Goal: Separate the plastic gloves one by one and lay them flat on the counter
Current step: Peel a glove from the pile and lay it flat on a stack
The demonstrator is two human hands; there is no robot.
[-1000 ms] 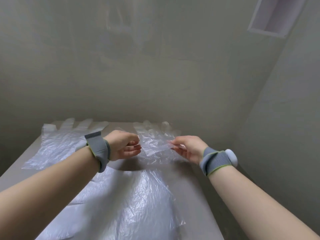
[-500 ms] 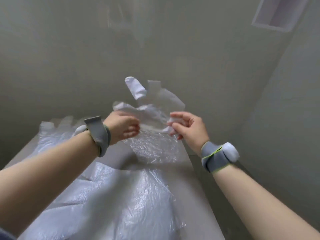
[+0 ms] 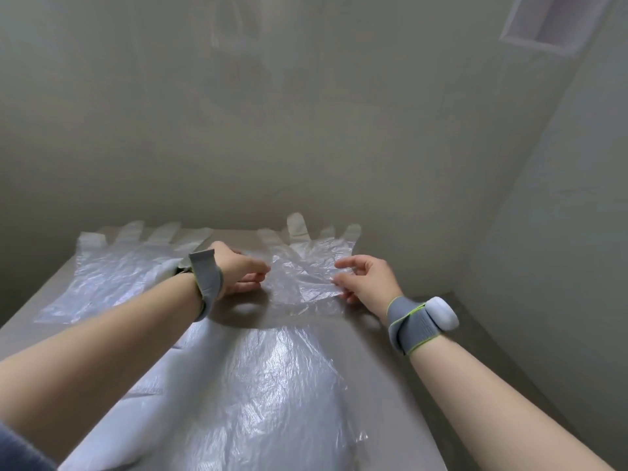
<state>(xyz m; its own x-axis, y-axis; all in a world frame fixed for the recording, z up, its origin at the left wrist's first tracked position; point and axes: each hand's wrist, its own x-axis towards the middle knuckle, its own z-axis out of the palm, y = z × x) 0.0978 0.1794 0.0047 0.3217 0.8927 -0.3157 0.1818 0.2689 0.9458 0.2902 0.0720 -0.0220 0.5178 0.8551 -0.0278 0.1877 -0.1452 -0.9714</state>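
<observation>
Thin clear plastic glove (image 3: 307, 266), airborne half a second ago, now lies flat at far right of grey counter (image 3: 390, 385) beside second clear glove (image 3: 112, 266); left hand (image 3: 238, 270) and right hand (image 3: 368, 280) pinch its side edges, so release looks next.

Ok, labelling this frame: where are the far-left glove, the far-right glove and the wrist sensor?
Far-left glove (image 3: 112, 277), head view, palm.
Far-right glove (image 3: 306, 270), head view, palm.
Wrist sensor (image 3: 441, 312), head view, white casing.
</observation>
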